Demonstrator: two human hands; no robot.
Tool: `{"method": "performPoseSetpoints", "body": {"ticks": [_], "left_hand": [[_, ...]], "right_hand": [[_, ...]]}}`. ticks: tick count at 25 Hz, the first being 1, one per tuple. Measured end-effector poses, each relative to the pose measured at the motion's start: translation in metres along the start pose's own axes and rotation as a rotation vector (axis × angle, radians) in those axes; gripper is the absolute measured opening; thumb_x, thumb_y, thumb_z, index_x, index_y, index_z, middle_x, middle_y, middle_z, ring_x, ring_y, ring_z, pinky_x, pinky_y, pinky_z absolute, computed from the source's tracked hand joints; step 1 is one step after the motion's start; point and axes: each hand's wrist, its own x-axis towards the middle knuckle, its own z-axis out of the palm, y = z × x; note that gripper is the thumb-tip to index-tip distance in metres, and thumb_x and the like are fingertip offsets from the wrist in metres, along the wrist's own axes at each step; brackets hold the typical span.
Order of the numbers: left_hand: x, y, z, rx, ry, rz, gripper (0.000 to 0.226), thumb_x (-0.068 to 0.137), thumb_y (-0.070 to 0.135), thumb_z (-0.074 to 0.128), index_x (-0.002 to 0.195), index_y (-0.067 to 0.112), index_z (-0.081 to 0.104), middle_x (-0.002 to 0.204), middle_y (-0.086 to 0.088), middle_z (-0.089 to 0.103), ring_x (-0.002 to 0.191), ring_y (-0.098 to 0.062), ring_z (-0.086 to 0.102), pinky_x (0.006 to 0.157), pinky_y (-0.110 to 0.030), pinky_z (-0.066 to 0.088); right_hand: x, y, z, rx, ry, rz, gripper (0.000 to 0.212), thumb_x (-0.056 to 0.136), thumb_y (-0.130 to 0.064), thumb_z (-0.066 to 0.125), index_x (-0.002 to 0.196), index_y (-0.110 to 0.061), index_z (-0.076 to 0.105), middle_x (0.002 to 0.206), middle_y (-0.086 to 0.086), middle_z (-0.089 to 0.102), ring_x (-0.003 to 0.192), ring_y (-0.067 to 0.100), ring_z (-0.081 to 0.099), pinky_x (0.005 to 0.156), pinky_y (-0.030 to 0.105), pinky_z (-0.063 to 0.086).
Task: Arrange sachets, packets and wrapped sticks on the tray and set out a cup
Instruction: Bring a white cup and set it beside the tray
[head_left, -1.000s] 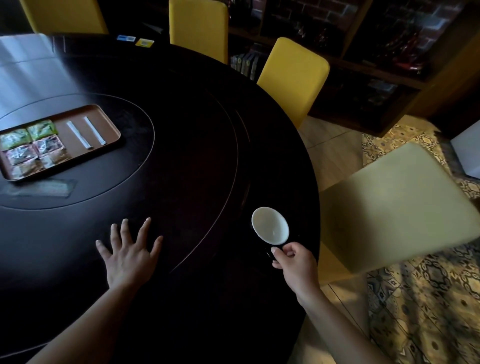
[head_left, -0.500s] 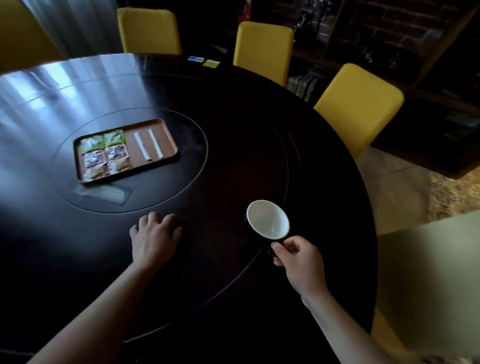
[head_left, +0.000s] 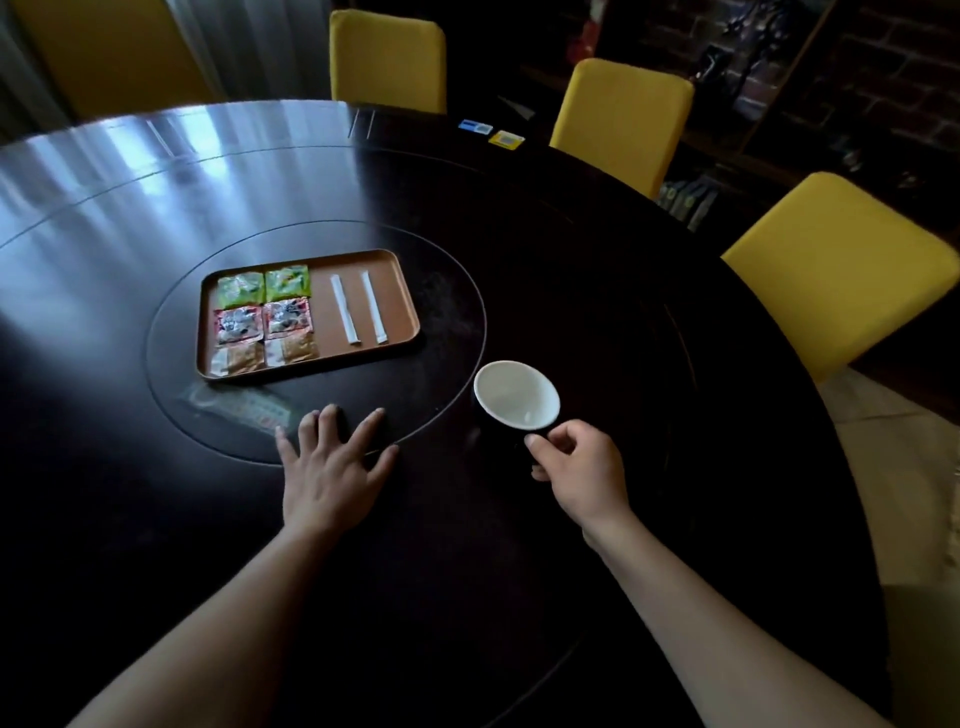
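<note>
A brown tray lies on the inner disc of a dark round table. On its left half sit two green sachets, two red packets and two tan packets in rows. Two white wrapped sticks lie side by side on its right half. A dark cup with a white inside stands right of the tray, and my right hand is closed on its handle. My left hand rests flat on the table, fingers spread, just below the tray.
Yellow chairs ring the far and right side of the table. A blue card and a yellow card lie near the far edge. A clear wrapper lies below the tray. Shelves stand at the back right.
The view has swung left and closer to the tray. My right hand has carried the cup toward the tray. My left hand has slid forward and its fingers have spread.
</note>
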Motion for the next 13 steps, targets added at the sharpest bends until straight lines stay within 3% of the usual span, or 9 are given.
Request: {"method": "performPoseSetpoints", "body": {"ticks": [3, 7, 13], "left_hand": [[0.0, -0.001, 0.0, -0.048, 0.017, -0.069, 0.057, 0.09, 0.071, 0.031, 0.142, 0.05, 0.035, 0.156, -0.008, 0.028, 0.148, -0.03, 0.01, 0.116, -0.066, 0.003], [0.005, -0.005, 0.001, -0.138, 0.092, -0.169, 0.051, 0.091, 0.062, 0.043, 0.138, 0.043, 0.048, 0.152, -0.01, 0.038, 0.146, -0.03, 0.019, 0.119, -0.061, 0.009], [0.006, -0.003, 0.007, -0.044, 0.077, -0.143, 0.055, 0.093, 0.06, 0.038, 0.144, 0.038, 0.04, 0.154, -0.011, 0.034, 0.146, -0.034, 0.016, 0.119, -0.061, 0.008]], "right_hand": [[0.03, -0.011, 0.019, -0.026, -0.007, -0.037, 0.025, 0.082, -0.028, 0.073, 0.066, -0.014, 0.06, 0.059, 0.003, 0.069, 0.062, 0.023, 0.072, 0.071, 0.05, 0.058], [0.07, -0.025, 0.041, -0.081, -0.016, -0.123, 0.026, 0.081, -0.032, 0.073, 0.065, -0.016, 0.058, 0.059, 0.003, 0.069, 0.06, 0.022, 0.071, 0.069, 0.049, 0.059], [0.123, -0.037, 0.069, -0.157, -0.032, -0.174, 0.026, 0.081, -0.034, 0.071, 0.071, -0.013, 0.059, 0.071, 0.007, 0.071, 0.07, 0.027, 0.071, 0.073, 0.047, 0.058]]}}
